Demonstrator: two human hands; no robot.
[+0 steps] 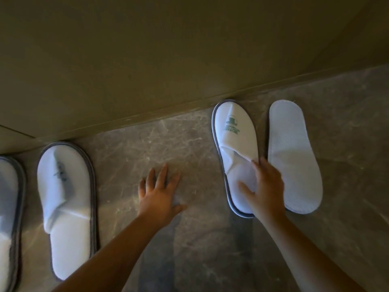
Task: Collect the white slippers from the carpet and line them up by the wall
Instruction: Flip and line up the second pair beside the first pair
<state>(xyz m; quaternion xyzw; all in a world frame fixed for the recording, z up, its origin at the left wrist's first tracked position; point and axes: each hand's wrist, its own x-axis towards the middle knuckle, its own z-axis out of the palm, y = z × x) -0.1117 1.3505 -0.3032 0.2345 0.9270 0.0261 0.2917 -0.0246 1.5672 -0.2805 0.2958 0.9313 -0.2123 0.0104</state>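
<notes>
Slippers: we count 4 at the wall (pixel 147 60). Right hand (pixel 265 186), fingers spread, presses the logo slipper (pixel 235 148); left hand (pixel 160 192) splayed on floor (pixel 130 148). Next, flip the upturned slipper (pixel 292 157).

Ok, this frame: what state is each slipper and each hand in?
Far-left slipper: upright, partly out of frame.
Second slipper: upright, toe by wall.
Logo slipper: upright, toe at wall, right hand on it.
Far-right slipper: sole up.
Left hand: open, flat on floor.
Right hand: open, pressing logo slipper.

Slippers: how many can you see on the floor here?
4. One cut off at the left edge, one beside it, one under the right hand, one sole-up at far right. More may lie outside the frame.
</notes>
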